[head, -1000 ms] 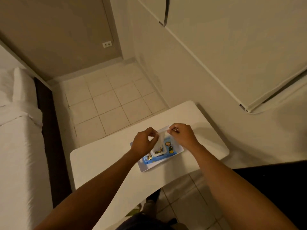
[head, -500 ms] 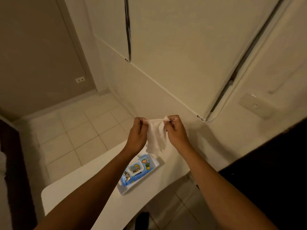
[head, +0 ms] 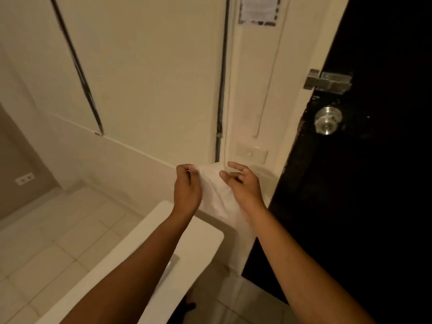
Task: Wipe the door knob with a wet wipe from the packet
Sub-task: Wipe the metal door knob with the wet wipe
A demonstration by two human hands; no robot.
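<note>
**Wipe held spread, knob up to the right**

Left of the hands, open tiled floor (head: pixel 58 242) runs beside the white table's (head: pixel 201 239) rounded edge below them. The left hand (head: pixel 187 190) pinches one corner of the wet wipe (head: pixel 215 195); the right hand (head: pixel 243 185), fingers loosely spread, holds the other side. Up and well to the right, the door knob (head: pixel 327 120) sits on the dark door (head: pixel 362 195), beneath a latch (head: pixel 327 81). The left forearm hides the packet.

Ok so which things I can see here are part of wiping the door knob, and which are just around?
Part of the job:
wet wipe, held between left hand and right hand
door knob on the dark door

Just around:
white table
latch above the knob
wall switch
wall outlet
</note>
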